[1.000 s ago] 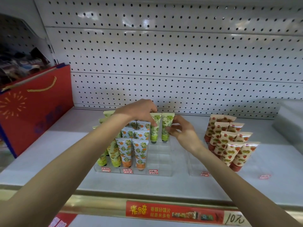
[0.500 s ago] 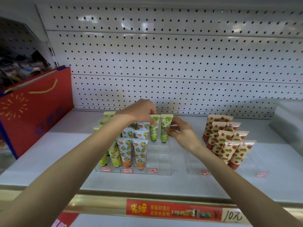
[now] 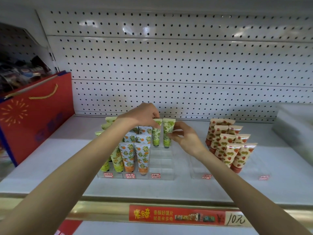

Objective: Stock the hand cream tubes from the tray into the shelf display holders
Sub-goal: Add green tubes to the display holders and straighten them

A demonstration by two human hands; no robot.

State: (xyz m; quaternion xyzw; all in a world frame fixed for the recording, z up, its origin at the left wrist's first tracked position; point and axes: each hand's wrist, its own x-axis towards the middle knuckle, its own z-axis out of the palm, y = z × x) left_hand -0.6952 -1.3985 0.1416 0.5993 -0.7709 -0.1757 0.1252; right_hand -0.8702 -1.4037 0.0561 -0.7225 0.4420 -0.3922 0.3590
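**Green tubes going into the far row**

On the shelf, the holder has bare near cells right of the orange tubes. In its far row, the left grip pinches the left green tube at its crimp. The right grip pinches the right green tube at its side. The tubes are likely light, soft and glossy, so the stiff crimp is the best hold.

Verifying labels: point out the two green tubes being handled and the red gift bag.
left green tube [image 3: 156,138], head view, lower printed body.
right green tube [image 3: 167,127], head view, upper printed body.
red gift bag [image 3: 39,119], head view, front face.
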